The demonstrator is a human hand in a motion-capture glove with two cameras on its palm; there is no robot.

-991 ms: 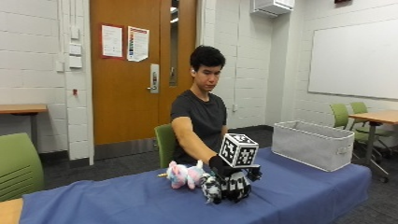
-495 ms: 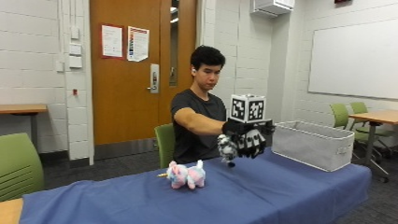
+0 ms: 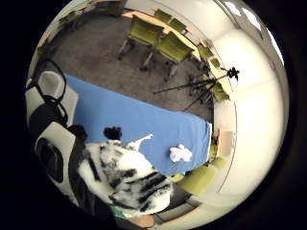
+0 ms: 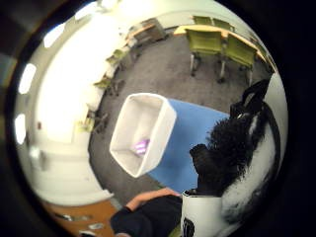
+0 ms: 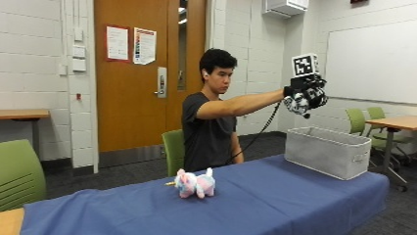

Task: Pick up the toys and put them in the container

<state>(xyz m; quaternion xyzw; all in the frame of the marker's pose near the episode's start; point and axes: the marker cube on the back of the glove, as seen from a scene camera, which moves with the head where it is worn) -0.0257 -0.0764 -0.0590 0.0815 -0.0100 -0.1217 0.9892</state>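
From my outside view, the gloved right hand (image 5: 306, 93) wraps the black-and-white plush toy (image 5: 301, 103) so closely that I can't make out what animal it is. The container's (image 5: 326, 157) inside is hidden behind its wall there. In the thumb-side palm view I see something purple (image 4: 142, 146) on its floor, too blurred to identify. The pink toy (image 5: 195, 183) on the blue tablecloth (image 5: 273, 200) is too small to show its face.

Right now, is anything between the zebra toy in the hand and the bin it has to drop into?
Nothing visible. The gloved right hand holds the zebra toy in the air above the grey fabric bin, whose top is open; only a small purple item lies inside.
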